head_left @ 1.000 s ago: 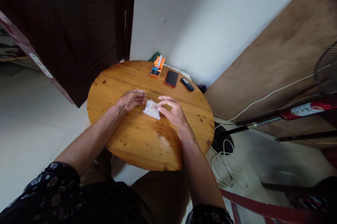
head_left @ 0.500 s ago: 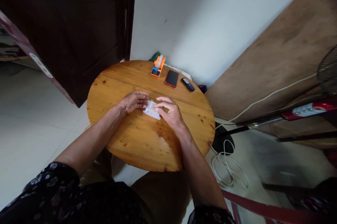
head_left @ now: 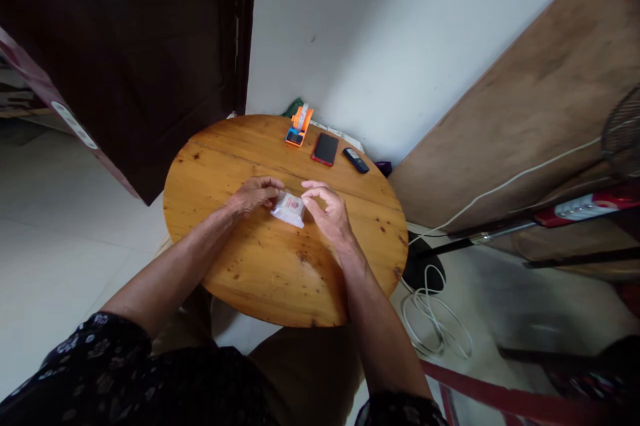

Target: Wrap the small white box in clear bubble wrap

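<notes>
A small clear plastic packet with a pale content and reddish print lies on the round wooden table between my hands. My left hand is at its left edge, thumb and fingers closed on the plastic. At the upper right corner of the packet, my right hand pinches with thumb and forefinger, its other fingers curved above. The fingertips partly cover the packet's side edges.
Toward the wall stand an orange and blue tape dispenser, a red-edged smartphone and a dark handset. A coiled white cable and a fan's black base are on the floor at right.
My right hand has shifted slightly right, off the packet's face to its edge, so the print shows more. My left fingers have drawn together at the left edge.
</notes>
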Available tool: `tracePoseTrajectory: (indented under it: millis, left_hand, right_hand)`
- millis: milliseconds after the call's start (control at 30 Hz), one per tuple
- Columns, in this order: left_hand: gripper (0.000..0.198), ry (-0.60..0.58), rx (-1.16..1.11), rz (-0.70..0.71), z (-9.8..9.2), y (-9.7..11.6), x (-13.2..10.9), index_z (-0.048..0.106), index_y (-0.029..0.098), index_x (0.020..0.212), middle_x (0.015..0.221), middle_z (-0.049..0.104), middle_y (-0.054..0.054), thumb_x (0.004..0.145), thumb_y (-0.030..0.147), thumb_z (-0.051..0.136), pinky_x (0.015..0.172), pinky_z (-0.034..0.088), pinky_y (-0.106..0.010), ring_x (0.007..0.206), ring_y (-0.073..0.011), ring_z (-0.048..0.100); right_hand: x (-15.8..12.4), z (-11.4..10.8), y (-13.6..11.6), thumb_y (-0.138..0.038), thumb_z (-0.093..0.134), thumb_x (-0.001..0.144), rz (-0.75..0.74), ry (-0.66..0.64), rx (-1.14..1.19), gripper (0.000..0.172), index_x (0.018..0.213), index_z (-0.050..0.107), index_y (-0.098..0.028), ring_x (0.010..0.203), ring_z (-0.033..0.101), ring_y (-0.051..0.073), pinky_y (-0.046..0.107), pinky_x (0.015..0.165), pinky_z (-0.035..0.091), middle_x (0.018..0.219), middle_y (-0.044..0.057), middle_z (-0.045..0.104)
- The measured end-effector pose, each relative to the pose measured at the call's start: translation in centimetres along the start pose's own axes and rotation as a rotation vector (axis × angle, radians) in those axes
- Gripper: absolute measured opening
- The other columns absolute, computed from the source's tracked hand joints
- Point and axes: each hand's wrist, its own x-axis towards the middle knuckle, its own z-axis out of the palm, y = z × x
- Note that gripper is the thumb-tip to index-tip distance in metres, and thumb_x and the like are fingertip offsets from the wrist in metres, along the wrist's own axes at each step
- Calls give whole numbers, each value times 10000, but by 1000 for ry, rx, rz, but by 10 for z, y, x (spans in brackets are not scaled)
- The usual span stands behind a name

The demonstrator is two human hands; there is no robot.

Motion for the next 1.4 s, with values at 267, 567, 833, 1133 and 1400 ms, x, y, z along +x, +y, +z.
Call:
tracePoseTrajectory:
  millis: [267,567,833,1133,1400]
  left_hand:
    - [170,-37,16,23,-1,-1,-1,677,144,888,777,685,-7,729,108,630,601,463,-219,584,-82,565]
    - [164,-50,44,20,1,1,-3,683,147,859,744,684,-3,710,121,620,585,439,-206,601,-87,569]
    - [148,-52,78,37,2,1,-4,679,145,869,711,664,1,740,133,609,602,438,-221,607,-97,573]
    - [244,-71,125,103,5,0,-9,690,153,964,807,682,-18,732,223,660,645,456,-235,684,-116,587]
    - [267,-130,122,253,20,-6,-6,734,162,927,828,719,-44,717,326,746,572,416,-221,656,-124,578]
  right_hand:
    - [-2,7,6,-282,719,810,-51,-124,-74,70,875,734,-260,1138,650,239,442,1050,465,1211,61,692]
    - [-1,8,1,-238,565,901,10,39,-72,135,813,667,-236,1079,663,226,417,1012,488,1108,70,728]
    - [-1,5,7,-271,689,840,-38,-147,-47,70,877,748,-260,1110,662,220,407,1020,487,1168,52,711]
    - [-2,14,2,-322,527,946,20,60,-30,162,855,634,-241,1088,659,221,401,1009,480,1133,70,723]
    - [0,11,-3,-365,564,921,71,56,69,179,827,649,-238,1106,651,229,403,1026,469,1128,71,718]
